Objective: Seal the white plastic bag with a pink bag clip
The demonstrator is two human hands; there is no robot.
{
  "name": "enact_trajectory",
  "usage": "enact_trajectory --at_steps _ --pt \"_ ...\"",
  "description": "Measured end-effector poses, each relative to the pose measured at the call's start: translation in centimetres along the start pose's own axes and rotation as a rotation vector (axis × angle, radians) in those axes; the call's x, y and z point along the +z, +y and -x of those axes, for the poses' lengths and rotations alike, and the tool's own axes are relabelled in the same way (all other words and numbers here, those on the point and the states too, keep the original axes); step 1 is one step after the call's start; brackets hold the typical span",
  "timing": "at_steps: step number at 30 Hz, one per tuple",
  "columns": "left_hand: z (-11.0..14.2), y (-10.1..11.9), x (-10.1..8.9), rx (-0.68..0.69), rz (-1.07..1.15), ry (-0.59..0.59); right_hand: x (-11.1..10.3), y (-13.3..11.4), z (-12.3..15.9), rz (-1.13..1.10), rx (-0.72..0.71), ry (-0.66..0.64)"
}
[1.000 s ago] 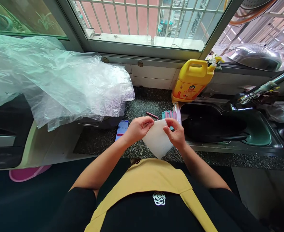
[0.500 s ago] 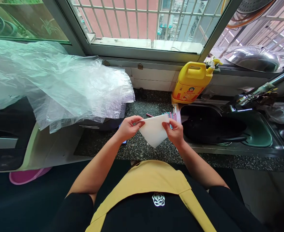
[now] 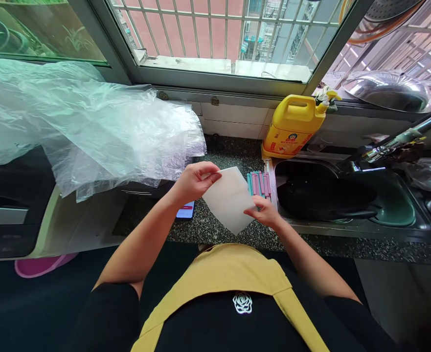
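Between my hands is a thin white sheet of paper (image 3: 228, 198), tilted above the speckled dark counter (image 3: 200, 230). My left hand (image 3: 196, 182) pinches its upper left corner between thumb and fingers. At its right side, my right hand (image 3: 262, 212) grips the edge lower down. Just behind the sheet, a row of pink and teal sticks or clips (image 3: 258, 184) lies by the sink; their exact kind is too small to tell. A phone (image 3: 186, 210) with a lit screen rests under my left wrist.
A yellow jug with a pump (image 3: 292, 127) stands behind the sink (image 3: 347, 226), which holds a black pan (image 3: 325, 195). Clear plastic sheeting (image 3: 120, 132) covers things at left, near a black appliance (image 3: 13, 205). A barred window (image 3: 215, 44) is at the back.
The sheet has turned and now shows more of its face. My left hand has risen slightly, and my right hand has dropped lower. The colored row and the phone show more.
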State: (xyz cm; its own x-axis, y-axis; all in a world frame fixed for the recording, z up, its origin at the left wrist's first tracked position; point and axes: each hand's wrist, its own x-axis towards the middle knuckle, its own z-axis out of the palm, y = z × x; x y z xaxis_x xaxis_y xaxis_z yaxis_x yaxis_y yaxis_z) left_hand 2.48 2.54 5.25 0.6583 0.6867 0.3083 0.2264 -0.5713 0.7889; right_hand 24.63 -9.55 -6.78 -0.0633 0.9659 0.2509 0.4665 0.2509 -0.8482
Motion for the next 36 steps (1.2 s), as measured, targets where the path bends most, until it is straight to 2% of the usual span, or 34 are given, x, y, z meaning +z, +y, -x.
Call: enact_trajectory --at_steps 4,8,11,15,17,20,23,28,33,36 --pt "-0.1 -0.4 -0.6 -0.002 -0.005 0.018 0.9 2.8 2.8 0.094 0.053 -0.002" --pt "0.0 -0.7 -0.2 0.007 -0.023 0.005 1.1 3.5 4.0 0.117 0.064 0.022" --pt "0.0 -0.5 0.2 -0.016 -0.014 -0.049 0.0 2.3 3.1 0.107 0.053 0.048" --pt "-0.1 -0.1 0.9 -0.004 -0.018 -0.106 -1.1 -1.7 -0.1 0.017 -0.014 0.231" --pt "-0.2 0.2 1.2 0.003 -0.019 -0.119 -0.8 -3.7 -1.7 -0.042 -0.069 0.293" --pt "-0.1 0.6 1.5 0.000 -0.035 -0.122 0.4 -5.5 -3.2 -0.114 -0.010 0.318" --pt "0.1 1.0 1.7 -0.004 -0.039 -0.110 1.4 -6.0 -3.4 -0.164 0.036 0.358" --pt "0.4 1.1 2.0 0.044 0.022 -0.086 1.9 -6.3 -3.0 -0.216 0.085 0.400" --pt "0.4 1.5 1.9 0.175 0.006 -0.158 2.5 -6.5 -3.0 -0.385 0.197 0.434" --pt "0.5 1.7 1.9 0.285 0.013 -0.158 2.6 -6.7 -3.1 -0.559 0.256 0.367"
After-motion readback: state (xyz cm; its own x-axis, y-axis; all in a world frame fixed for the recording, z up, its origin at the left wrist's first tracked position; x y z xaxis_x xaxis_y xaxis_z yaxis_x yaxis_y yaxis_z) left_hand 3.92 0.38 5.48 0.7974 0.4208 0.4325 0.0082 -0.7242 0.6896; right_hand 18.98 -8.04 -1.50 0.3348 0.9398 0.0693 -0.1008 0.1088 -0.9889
